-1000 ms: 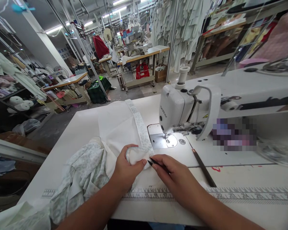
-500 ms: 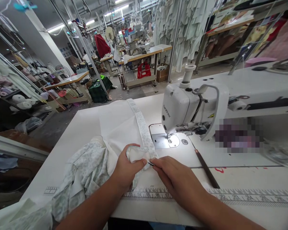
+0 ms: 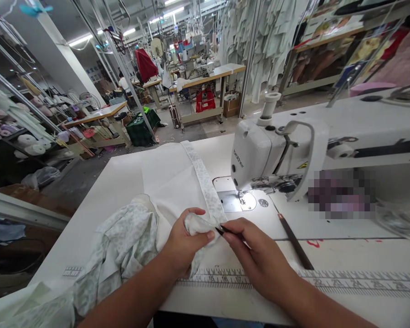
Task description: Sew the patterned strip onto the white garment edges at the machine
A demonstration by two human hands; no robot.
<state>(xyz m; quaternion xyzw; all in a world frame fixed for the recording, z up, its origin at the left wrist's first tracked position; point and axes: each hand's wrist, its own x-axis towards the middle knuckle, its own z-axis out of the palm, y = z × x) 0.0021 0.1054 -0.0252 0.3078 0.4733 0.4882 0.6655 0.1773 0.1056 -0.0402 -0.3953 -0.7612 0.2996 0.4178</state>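
My left hand [image 3: 187, 239] is closed on a folded edge of pale printed fabric [image 3: 200, 224], pinching it between thumb and fingers. My right hand [image 3: 256, 248] grips small dark thread snips [image 3: 220, 231], mostly hidden in the fingers. Their pointed tips touch or nearly touch the fabric edge beside my left thumb. A printed band [image 3: 201, 175] runs away from my hands along a flat white piece [image 3: 167, 175]. More of the light floral cloth [image 3: 126, 232] lies crumpled left of my left hand and trails to the table's front left corner.
A white sewing machine [image 3: 253, 150] stands right of my hands, its lamp lighting the needle plate [image 3: 230, 201]. A slim dark brown tool [image 3: 295, 241] lies in front of it. A printed ruler [image 3: 341, 281] follows the table's front edge. Other sewing tables [image 3: 215, 75] stand beyond.
My hands have shifted slightly to the right. The fabric edge in my left hand is drawn narrower, and more of the snips' dark tips shows.
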